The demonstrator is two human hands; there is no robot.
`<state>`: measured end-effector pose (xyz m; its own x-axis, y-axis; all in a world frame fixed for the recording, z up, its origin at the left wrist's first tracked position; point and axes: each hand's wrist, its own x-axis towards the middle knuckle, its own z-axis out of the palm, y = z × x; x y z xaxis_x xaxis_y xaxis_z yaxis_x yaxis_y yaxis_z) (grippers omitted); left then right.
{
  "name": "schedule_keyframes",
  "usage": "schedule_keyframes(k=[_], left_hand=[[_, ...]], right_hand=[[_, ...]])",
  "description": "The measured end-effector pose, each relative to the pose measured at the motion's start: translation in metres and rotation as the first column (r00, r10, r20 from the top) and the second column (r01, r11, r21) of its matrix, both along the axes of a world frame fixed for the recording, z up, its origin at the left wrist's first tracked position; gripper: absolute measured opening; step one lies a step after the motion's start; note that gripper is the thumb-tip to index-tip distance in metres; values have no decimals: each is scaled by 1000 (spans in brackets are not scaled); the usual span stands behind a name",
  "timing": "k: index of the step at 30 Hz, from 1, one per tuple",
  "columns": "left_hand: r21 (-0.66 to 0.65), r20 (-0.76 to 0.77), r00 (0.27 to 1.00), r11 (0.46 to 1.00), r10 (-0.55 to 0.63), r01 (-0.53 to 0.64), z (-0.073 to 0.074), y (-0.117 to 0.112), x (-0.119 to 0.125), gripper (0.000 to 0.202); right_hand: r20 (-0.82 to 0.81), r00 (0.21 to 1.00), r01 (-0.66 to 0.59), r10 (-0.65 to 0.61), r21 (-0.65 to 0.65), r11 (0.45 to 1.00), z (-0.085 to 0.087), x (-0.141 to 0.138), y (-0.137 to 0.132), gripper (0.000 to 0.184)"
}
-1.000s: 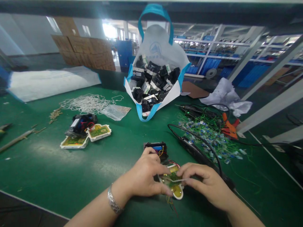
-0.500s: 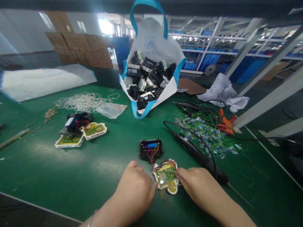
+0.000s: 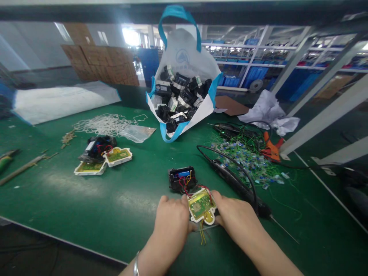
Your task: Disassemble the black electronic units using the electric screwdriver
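Observation:
A small yellow-green circuit board in a white frame (image 3: 201, 206) lies near the front of the green table (image 3: 115, 203). My left hand (image 3: 171, 223) grips its left edge and my right hand (image 3: 233, 218) grips its right edge, fingers curled. Red, yellow and black wires run from the board to a black battery case (image 3: 182, 178) with a blue cell, just behind it. More thin wires hang from the board's near edge.
A white and blue bag (image 3: 184, 76) full of black units stands at the back. A black soldering pen with cable (image 3: 238, 184) lies right of my hands, beside a heap of green wires (image 3: 247, 161). Two more boards (image 3: 103, 161) lie at the left.
My hands have shifted from on top of the board to its two sides, so its face now shows. The thin strip that lay across the board is gone from between my fingers.

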<state>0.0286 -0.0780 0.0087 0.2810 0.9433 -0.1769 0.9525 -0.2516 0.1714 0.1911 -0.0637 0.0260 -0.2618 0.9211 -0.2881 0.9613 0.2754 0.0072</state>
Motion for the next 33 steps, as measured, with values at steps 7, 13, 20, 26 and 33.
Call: schedule_keyframes(k=[7,13,20,26,33], left_hand=[[86,195,969,981,155,-174,-17,1,8,40],[31,449,859,957,246,-290,-19,0,9,35],[-351,923,119,928,365,-126,-16,10,-5,45],[-444,885,-198,891,422,-89,-10,15,-28,43],[-529,805,-335,848,490,-30,-13,23,-48,30]], right_hand=[[-410,912,-7,-13,-48,999,-24,16,12,42],[-685,720,-19,-114,-183,983,-34,24,20,46],[-835,533,-111,-135,-227,967,-29,21,18,22],[-664,730,-134,161,92,987,-28,16,16,6],[-558,808,-76,188,217,973,-38,18,20,7]])
